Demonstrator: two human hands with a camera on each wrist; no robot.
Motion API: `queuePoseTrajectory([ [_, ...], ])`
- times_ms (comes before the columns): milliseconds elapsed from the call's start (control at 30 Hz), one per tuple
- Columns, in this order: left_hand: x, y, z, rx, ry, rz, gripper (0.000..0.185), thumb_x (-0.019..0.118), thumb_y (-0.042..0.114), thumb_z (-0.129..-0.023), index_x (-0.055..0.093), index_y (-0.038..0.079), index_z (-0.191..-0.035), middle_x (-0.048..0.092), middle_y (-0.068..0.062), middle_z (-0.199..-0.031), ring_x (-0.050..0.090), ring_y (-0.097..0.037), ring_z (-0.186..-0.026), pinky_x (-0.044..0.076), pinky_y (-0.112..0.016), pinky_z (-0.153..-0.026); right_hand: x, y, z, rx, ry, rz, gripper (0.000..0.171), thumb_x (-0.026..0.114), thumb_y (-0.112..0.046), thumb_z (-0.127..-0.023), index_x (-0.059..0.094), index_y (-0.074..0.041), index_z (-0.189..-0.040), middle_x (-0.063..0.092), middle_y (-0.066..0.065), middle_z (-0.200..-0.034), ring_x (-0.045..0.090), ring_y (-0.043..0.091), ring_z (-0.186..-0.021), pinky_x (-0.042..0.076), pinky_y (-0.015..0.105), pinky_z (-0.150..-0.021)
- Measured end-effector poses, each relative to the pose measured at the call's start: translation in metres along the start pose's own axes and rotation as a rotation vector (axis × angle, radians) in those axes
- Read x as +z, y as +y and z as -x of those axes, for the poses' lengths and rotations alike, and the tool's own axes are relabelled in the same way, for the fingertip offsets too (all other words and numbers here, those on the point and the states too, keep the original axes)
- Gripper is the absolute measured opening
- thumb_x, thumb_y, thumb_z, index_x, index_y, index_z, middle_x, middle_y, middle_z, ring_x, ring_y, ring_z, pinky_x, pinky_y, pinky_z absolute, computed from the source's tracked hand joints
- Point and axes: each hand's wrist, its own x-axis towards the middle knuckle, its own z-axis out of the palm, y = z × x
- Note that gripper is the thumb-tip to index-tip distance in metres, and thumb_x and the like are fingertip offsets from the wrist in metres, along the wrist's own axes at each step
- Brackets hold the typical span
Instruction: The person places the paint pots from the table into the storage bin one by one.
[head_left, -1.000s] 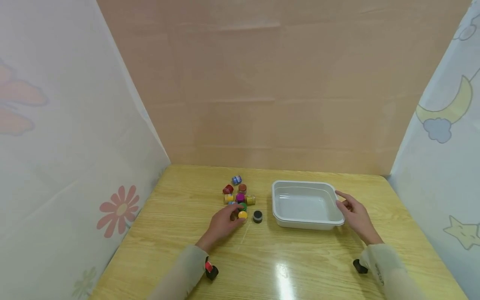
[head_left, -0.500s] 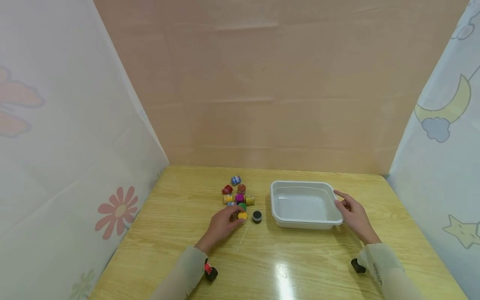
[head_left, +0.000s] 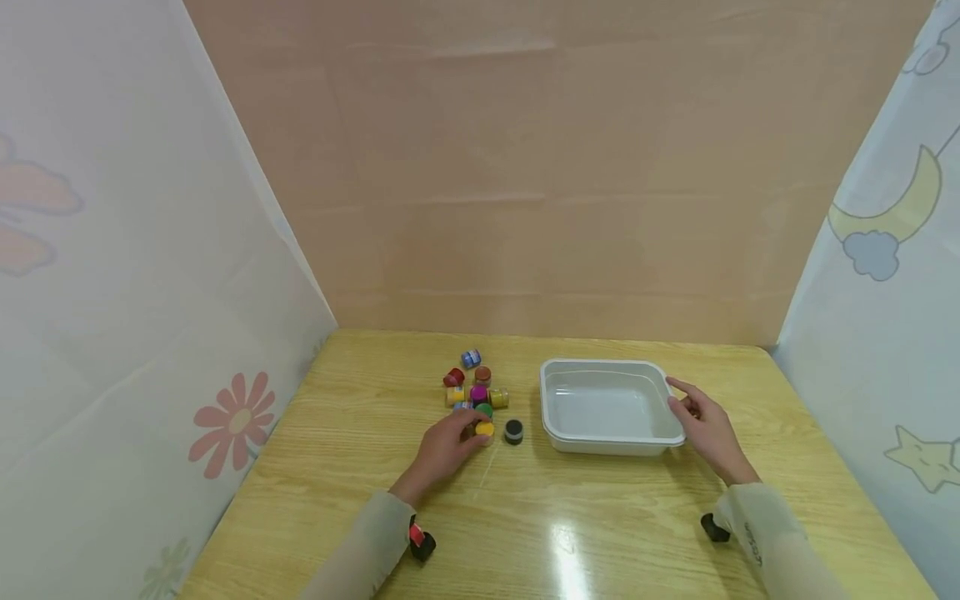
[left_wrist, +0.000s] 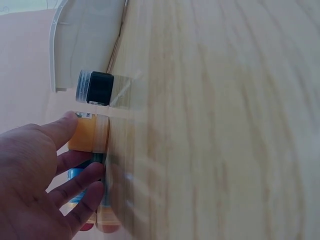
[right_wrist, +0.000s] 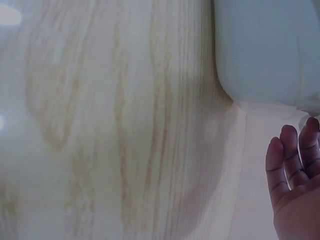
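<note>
In the head view my left hand (head_left: 442,446) is at the near side of a cluster of small paint jars. Its thumb and index finger pinch a yellow-orange paint jar (left_wrist: 85,134), which stands upright on the table. The other fingers are loosely bent beside a green-lidded jar (head_left: 483,411). A black paint jar (head_left: 513,432) stands just to the right, apart from the hand. My right hand (head_left: 708,429) holds the right rim of a white plastic tray (head_left: 611,447), thumb and index finger at the edge. In the right wrist view the thumb is out of frame.
Behind the left hand lie a magenta-lidded jar (head_left: 478,394), a red jar (head_left: 453,377), a blue jar (head_left: 471,358), a brown-lidded jar (head_left: 483,375) and yellow ones (head_left: 498,398). Some are tipped over. Paper-covered walls (head_left: 480,208) bound the wooden table (head_left: 600,517) at back and sides.
The view has shifted very slightly. Both hands, the jars and the tray keep nearly the same places.
</note>
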Motion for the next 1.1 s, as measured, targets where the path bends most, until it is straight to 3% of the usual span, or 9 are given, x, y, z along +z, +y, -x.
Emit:
queuePoseTrajectory([
  [233,-0.002,0.001,0.000,-0.006,0.003,0.025,0.026,0.069,0.030,-0.100,0.068,0.022,-0.125,0.070,0.006,-0.118,0.062,-0.008,-0.096,0.055,-0.031,-0.086,-0.001,-0.003,-0.001,0.013,-0.009,0.005,0.050,0.050,-0.030,-0.111,0.047,-0.004,-0.154,0.061,0.010,-0.092,0.051,0.007,-0.071,0.045,0.025,-0.056],
  [467,-0.008,0.005,0.002,-0.006,0.016,0.076,0.028,0.067,0.029,-0.102,0.066,0.020,-0.128,0.070,0.006,-0.116,0.061,-0.007,-0.092,0.054,-0.026,-0.082,0.000,-0.005,-0.001,0.026,-0.013,0.002,0.051,0.050,-0.030,-0.111,0.047,-0.003,-0.154,0.060,0.009,-0.092,0.050,0.007,-0.072,0.045,0.025,-0.057],
  [900,-0.022,0.033,0.000,-0.027,0.061,0.299,0.028,0.062,0.026,-0.105,0.061,0.015,-0.131,0.068,-0.003,-0.120,0.067,-0.014,-0.098,0.058,-0.028,-0.085,-0.001,-0.004,0.000,0.044,-0.022,0.005,0.052,0.051,-0.029,-0.110,0.045,-0.002,-0.154,0.060,0.010,-0.092,0.049,0.007,-0.071,0.044,0.023,-0.056],
  [1100,-0.028,0.044,-0.002,-0.064,0.046,0.517,0.034,0.059,0.016,-0.106,0.054,0.002,-0.137,0.063,-0.019,-0.130,0.069,-0.028,-0.110,0.060,-0.032,-0.091,-0.002,-0.005,0.000,0.055,-0.026,0.022,0.052,0.050,-0.031,-0.111,0.045,-0.003,-0.155,0.060,0.010,-0.092,0.049,0.007,-0.073,0.044,0.023,-0.057],
])
